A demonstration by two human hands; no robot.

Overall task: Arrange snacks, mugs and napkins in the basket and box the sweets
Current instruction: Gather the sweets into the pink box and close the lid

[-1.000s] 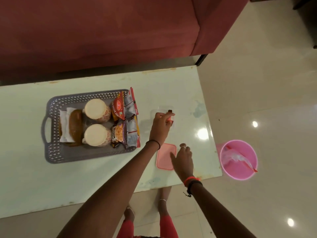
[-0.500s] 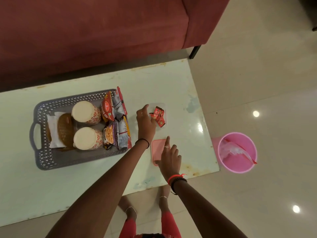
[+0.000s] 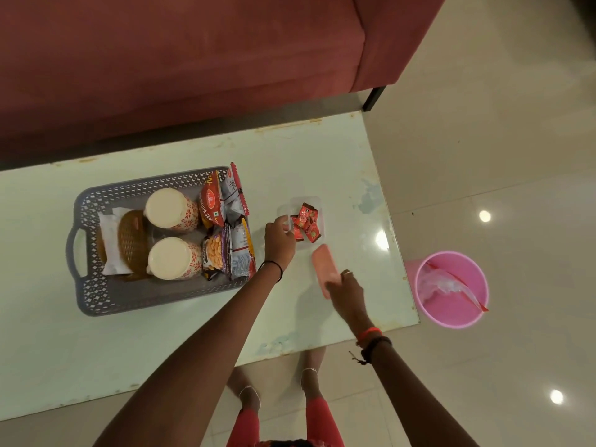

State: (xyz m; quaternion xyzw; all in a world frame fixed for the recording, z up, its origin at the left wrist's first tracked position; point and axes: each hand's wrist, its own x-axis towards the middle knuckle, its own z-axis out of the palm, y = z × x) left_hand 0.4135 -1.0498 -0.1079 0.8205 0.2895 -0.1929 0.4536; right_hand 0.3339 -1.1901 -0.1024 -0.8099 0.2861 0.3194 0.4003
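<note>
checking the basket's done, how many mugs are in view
2. Both stand in the grey basket, between the napkins and the snack packets: the far mug at the back, the near mug in front of it. None looks hidden.

A second ago her left hand (image 3: 280, 240) covered the clear box (image 3: 317, 204). It has since drawn back to grip the box's near-left edge, leaving the red sweets (image 3: 304, 222) in plain sight. Her right hand (image 3: 346, 295) has picked the pink lid (image 3: 324, 266) up off the bench, tilted, closer to the box.
</note>
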